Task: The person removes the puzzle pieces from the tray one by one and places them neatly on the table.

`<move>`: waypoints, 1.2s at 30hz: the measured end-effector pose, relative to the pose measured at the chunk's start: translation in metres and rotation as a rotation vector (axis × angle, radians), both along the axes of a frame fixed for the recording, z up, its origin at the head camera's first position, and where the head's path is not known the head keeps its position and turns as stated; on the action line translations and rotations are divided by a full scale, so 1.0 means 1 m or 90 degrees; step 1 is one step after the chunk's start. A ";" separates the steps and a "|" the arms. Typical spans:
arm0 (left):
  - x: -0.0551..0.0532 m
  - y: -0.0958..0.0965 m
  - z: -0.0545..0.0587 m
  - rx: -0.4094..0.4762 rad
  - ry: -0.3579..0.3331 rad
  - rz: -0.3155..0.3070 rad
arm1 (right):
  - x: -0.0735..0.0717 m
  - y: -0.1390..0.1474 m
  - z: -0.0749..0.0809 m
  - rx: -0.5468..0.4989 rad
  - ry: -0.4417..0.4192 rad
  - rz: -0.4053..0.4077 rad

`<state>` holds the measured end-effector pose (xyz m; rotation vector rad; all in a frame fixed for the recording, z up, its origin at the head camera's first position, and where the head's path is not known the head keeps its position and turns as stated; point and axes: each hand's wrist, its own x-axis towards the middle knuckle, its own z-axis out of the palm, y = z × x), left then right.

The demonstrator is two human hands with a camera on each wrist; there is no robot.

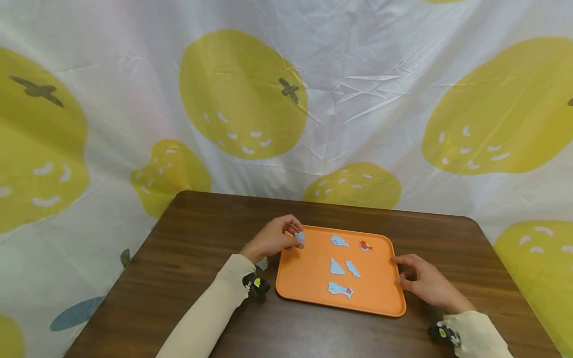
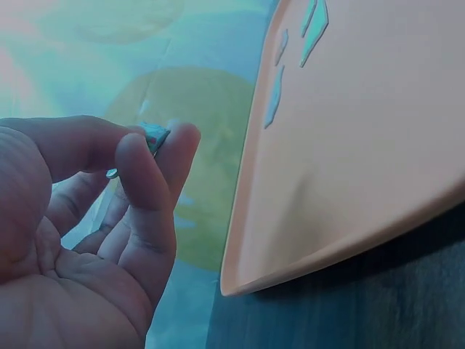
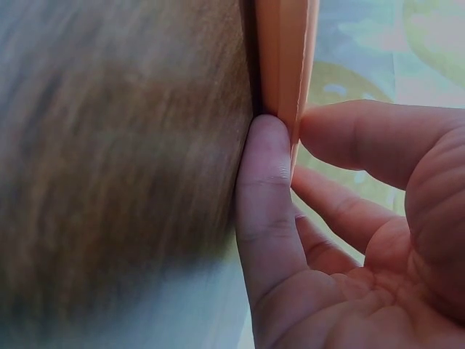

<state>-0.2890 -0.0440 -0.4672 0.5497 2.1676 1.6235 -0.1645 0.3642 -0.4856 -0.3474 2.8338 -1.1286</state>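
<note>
- Head view: the left hand [image 1: 275,238], near the centre of the frame, pinched a pale blue piece [image 1: 300,237] over the upper left corner of an orange tray [image 1: 309,268].
- Head view: the right hand [image 1: 423,281], right of centre in the lower half, had its fingers at the tray's right rim.
- Head view: five flat pieces lay apart on the tray: a jagged blue one [image 1: 340,241] and a small red one [image 1: 365,245] at the top, a triangle [image 1: 336,267] and a slim strip [image 1: 353,269] in the middle, and a fish-like scrap [image 1: 340,290] (red marking at its right end) below.
- Head view: the brown worktop [image 1: 215,223] filled the lower part, before a white cloth [image 1: 358,109] printed with yellow fruit.
- Left wrist view: the left hand, at left, gripped the pale blue piece between its fingertips (much of it was hidden); the tray spread across the right, with pieces at the top centre.
- Right wrist view: the right hand, at lower right, pinched the tray's rim near the centre; the worktop, blurred, lay at left.
</note>
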 end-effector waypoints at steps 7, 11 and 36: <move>0.001 -0.009 0.004 -0.017 0.072 0.004 | -0.001 0.000 0.001 0.005 0.001 0.000; 0.002 -0.018 0.006 -0.026 0.110 0.002 | -0.001 0.000 0.001 0.006 -0.002 -0.001; 0.001 -0.087 0.009 -0.028 0.105 0.074 | -0.003 0.002 0.001 0.022 -0.009 -0.004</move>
